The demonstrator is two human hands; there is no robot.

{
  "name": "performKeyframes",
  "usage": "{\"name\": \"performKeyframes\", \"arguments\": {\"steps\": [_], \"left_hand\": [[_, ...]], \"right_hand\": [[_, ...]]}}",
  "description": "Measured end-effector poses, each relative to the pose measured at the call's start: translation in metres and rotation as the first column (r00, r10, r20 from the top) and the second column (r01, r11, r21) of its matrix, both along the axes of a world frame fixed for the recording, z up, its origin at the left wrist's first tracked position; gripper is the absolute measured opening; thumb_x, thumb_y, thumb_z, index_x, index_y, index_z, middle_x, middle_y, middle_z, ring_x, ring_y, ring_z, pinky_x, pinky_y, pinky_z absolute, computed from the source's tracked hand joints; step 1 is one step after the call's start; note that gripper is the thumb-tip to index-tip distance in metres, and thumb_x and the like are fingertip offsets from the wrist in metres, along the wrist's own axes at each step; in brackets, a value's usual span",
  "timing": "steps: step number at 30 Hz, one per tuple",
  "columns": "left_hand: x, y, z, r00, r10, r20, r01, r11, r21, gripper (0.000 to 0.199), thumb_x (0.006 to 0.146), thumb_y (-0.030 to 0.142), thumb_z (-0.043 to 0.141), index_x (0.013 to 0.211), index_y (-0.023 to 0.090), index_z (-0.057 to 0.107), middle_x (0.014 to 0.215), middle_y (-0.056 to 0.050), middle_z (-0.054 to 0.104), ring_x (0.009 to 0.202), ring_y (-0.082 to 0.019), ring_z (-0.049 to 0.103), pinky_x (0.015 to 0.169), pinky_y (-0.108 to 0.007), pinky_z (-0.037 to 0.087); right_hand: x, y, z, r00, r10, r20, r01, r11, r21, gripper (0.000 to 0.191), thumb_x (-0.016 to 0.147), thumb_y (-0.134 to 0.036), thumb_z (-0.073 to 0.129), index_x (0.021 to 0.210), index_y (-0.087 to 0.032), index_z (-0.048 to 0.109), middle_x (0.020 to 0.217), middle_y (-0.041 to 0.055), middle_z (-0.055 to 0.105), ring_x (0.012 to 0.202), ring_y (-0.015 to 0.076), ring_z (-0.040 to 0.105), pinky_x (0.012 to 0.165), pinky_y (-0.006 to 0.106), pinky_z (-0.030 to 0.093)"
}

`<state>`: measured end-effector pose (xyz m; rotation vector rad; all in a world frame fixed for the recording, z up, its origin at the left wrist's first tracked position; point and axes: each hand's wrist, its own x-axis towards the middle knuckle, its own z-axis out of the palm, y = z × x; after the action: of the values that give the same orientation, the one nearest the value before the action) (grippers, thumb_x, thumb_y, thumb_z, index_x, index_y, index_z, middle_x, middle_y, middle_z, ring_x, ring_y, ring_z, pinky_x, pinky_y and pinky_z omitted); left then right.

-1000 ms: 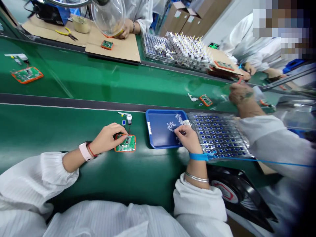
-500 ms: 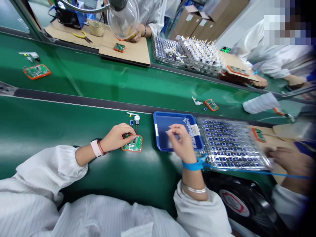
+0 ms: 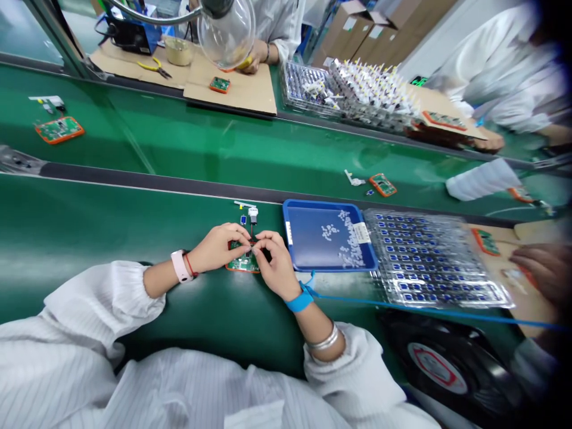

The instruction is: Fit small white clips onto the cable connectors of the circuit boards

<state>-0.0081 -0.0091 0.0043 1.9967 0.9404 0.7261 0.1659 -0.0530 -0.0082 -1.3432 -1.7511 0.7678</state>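
My left hand [image 3: 218,247] rests over the upper left of a green circuit board in an orange frame [image 3: 241,265], its fingertips pressing on the board. My right hand [image 3: 277,265] comes in from the right, its thumb and forefinger pinched together just above the board. A tiny white part seems to sit in that pinch, though the fingers mostly hide it. The hands cover most of the board. Just beyond them lie a thin wire with a white connector [image 3: 252,213] and a small blue component [image 3: 243,220].
A blue tray [image 3: 308,244] holding scattered small white parts stands right of my hands, next to a clear blister tray of blue components [image 3: 429,259]. A co-worker's hand [image 3: 543,268] is at the right. A black fan [image 3: 435,366] sits below the belt edge.
My right hand has moved left from the blue tray to the circuit board, its fingers pinched. The co-worker's hand has moved right, away from the blister tray.
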Motion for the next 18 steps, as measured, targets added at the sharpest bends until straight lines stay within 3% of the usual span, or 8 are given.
{"name": "performKeyframes", "arguments": {"steps": [6, 13, 18], "left_hand": [[0.0017, -0.0012, 0.0003, 0.999, 0.002, -0.053, -0.002, 1.000, 0.016, 0.010, 0.078, 0.017, 0.060, 0.074, 0.018, 0.069, 0.090, -0.004, 0.067, 0.085, -0.017, 0.061, 0.080, -0.032, 0.047], [0.0073, 0.0037, 0.0020, 0.993, 0.017, -0.116, -0.015, 1.000, 0.018, 0.013, 0.076, 0.012, 0.059, 0.067, 0.016, 0.067, 0.080, -0.003, 0.067, 0.074, -0.015, 0.062, 0.069, -0.027, 0.046], [0.0007, 0.0047, 0.0063, 0.988, 0.037, -0.151, -0.032, 0.999, 0.034, 0.007, 0.077, 0.017, 0.062, 0.071, 0.016, 0.065, 0.081, -0.002, 0.066, 0.076, -0.015, 0.061, 0.071, -0.027, 0.046]], "right_hand": [[-0.0011, 0.0005, -0.0021, 0.998, 0.048, 0.031, -0.048, 0.999, 0.000, 0.010, 0.083, -0.018, 0.047, 0.074, -0.020, 0.051, 0.097, 0.0084, 0.052, 0.098, 0.0208, 0.051, 0.087, 0.040, 0.043], [0.0006, 0.0066, -0.0033, 0.998, 0.046, 0.038, -0.044, 0.997, -0.070, 0.013, 0.080, -0.013, 0.045, 0.069, -0.020, 0.050, 0.089, 0.0066, 0.049, 0.086, 0.0178, 0.052, 0.076, 0.034, 0.046], [-0.0051, 0.0029, 0.0033, 0.998, 0.044, 0.049, -0.041, 0.998, -0.056, 0.015, 0.081, -0.013, 0.046, 0.069, -0.019, 0.052, 0.086, 0.0059, 0.050, 0.084, 0.0172, 0.053, 0.075, 0.032, 0.046]]}}
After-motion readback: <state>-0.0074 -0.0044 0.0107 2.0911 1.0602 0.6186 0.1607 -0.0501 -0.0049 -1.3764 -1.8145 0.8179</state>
